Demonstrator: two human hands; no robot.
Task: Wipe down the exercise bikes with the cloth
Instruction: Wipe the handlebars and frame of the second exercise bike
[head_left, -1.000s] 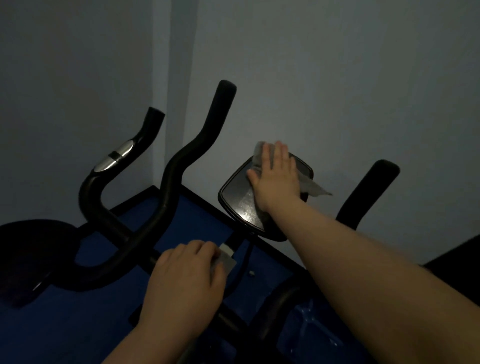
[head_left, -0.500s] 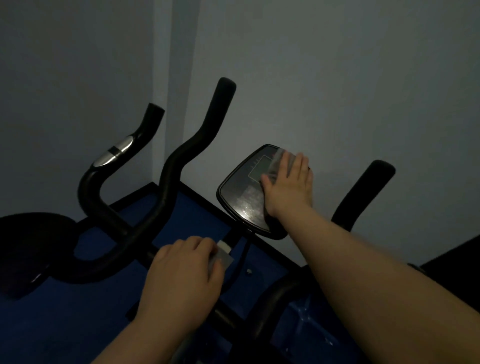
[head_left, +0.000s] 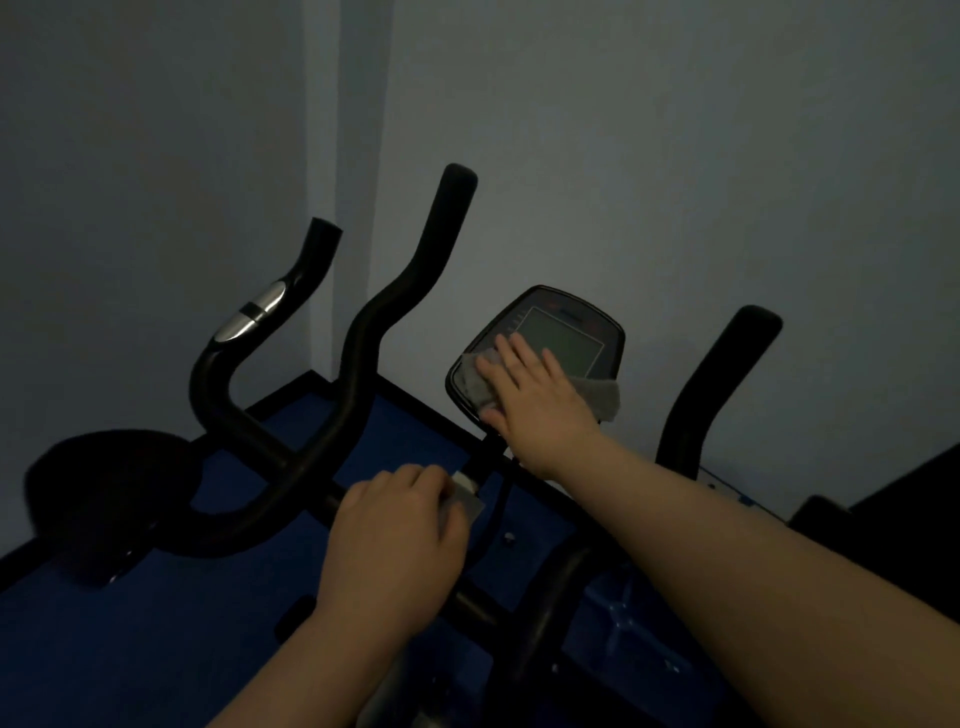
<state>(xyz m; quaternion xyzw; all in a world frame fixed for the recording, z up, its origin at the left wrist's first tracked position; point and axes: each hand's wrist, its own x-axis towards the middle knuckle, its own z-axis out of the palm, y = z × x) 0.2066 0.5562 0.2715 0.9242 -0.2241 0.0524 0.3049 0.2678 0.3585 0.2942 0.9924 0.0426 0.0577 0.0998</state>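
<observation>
The right hand (head_left: 535, 395) lies flat, fingers straight and slightly spread, pressing a crumpled grey cloth (head_left: 605, 397) against the lower half of the black rounded console (head_left: 545, 332) of the black exercise bike (head_left: 363, 374). The cloth sits between palm and console face; one bunched end shows at the console's left edge by the fingertips, the other sticks out past the console's lower right edge. The pale rectangular screen (head_left: 566, 338) in the upper part of the console is uncovered. The left hand (head_left: 395, 530) is lower and nearer the camera, fingers curled over the black crossbar of the handlebars where they meet the stem, gripping it just beside a small grey plate (head_left: 470, 496) at its fingertips. The two hands are apart. A tall curved black handlebar arm (head_left: 415, 270) rises to the left of the console, and another (head_left: 717, 374) to its right. Farther left, a second handlebar with a silver grip sensor (head_left: 254, 312) curves upward. Blue floor (head_left: 130, 613) lies beneath, pale grey walls (head_left: 675, 130) behind.
</observation>
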